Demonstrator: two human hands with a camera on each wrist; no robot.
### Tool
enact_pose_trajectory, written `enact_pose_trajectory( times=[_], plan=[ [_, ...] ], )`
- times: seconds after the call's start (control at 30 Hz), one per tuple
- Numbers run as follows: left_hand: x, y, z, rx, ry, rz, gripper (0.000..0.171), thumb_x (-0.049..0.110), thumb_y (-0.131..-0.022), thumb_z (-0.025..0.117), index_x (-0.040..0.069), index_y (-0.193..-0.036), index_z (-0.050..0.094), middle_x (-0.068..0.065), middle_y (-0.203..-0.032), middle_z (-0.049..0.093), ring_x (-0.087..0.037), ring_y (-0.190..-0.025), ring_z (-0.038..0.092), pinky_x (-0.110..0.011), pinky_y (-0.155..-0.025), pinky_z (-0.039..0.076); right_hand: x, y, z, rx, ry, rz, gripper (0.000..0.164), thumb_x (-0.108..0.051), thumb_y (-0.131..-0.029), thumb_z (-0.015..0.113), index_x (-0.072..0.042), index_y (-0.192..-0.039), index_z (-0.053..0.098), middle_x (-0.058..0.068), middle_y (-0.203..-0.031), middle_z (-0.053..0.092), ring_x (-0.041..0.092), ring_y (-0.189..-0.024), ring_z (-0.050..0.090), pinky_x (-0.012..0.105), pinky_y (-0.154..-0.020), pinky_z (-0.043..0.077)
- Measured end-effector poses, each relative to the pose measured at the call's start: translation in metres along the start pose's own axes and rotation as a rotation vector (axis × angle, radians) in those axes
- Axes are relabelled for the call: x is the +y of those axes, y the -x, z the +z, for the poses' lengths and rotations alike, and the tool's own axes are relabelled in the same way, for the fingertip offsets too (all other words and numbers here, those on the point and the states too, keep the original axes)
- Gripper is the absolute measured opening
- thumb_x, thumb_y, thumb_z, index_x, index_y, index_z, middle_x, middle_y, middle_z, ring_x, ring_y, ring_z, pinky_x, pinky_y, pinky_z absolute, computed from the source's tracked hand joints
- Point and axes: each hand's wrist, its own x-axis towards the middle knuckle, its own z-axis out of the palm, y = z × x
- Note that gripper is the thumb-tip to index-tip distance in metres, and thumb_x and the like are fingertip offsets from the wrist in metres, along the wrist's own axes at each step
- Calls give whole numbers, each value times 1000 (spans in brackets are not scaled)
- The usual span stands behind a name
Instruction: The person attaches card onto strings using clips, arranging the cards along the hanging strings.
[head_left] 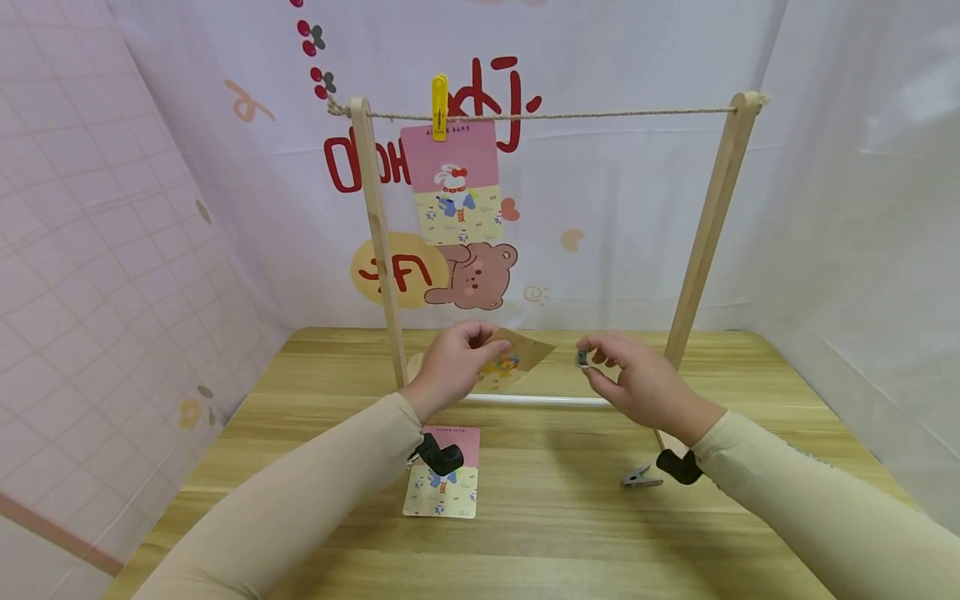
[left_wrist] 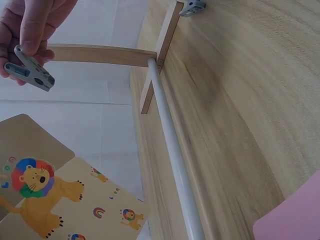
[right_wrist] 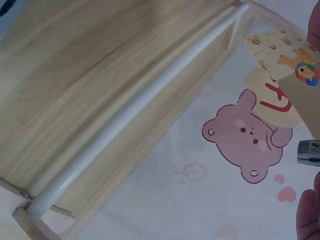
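My left hand [head_left: 459, 367] pinches a tan card [head_left: 525, 354] printed with a lion; the lion with its colourful mane [left_wrist: 37, 180] shows close up in the left wrist view. To its right, apart from the card, my right hand [head_left: 637, 379] pinches a grey clothespin [head_left: 582, 357], whose body [left_wrist: 32, 72] shows in the left wrist view. Above both hands, a pink and yellow rabbit card [head_left: 456, 183] hangs from a twine line [head_left: 600, 113] under a yellow clothespin [head_left: 440, 108]. Another rabbit card [head_left: 442, 500] lies on the table, partly covered by the left wrist's camera.
Two wooden posts [head_left: 708, 225] hold up the twine, with a white bar [head_left: 540, 402] joining them low down. Another grey clothespin [head_left: 641, 477] lies on the wooden table [head_left: 555, 550] near my right wrist. A printed white cloth [head_left: 622, 217] hangs behind.
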Motion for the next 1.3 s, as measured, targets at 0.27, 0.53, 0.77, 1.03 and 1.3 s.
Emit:
enact_pose_trajectory(
  times=[0.27,0.53,0.77,1.03,1.3],
  plan=[
    [4,-5,1,35,44,39,17,29,-101,73,13,-97,70,1,-84,58,-17,-75,51,-29,-66,43,-3,-7,-6,77,-22,-29,33,8,-87,78,-3,-117,70,9,-109,72,20,-88,68,36,-72,60],
    [9,-14,0,78,54,94,16,27,-101,73,12,-99,70,-1,-88,56,-19,-76,50,-29,-67,42,-5,-15,-12,147,-16,-17,31,8,-88,78,-4,-116,71,9,-108,70,18,-89,66,24,-74,56],
    [16,-21,-1,118,57,125,16,29,-100,74,13,-98,71,-1,-88,53,-19,-81,50,-30,-70,40,-11,-28,-19,229,-16,-27,26,9,-88,75,-2,-111,72,11,-103,73,18,-87,66,13,-78,50],
    [29,-30,0,158,106,173,18,29,-99,75,13,-95,69,0,-83,51,-18,-78,49,-32,-73,40,-18,-41,-35,298,-12,-18,23,8,-87,75,-2,-107,73,11,-102,75,19,-87,67,9,-59,44],
    [43,-37,-1,182,142,226,20,27,-100,75,11,-91,65,-1,-82,47,-19,-79,47,-29,-80,41,-27,-52,-48,337,-11,-37,21,7,-87,79,-2,-107,75,10,-99,76,5,-85,63,9,-53,40]
  ],
)
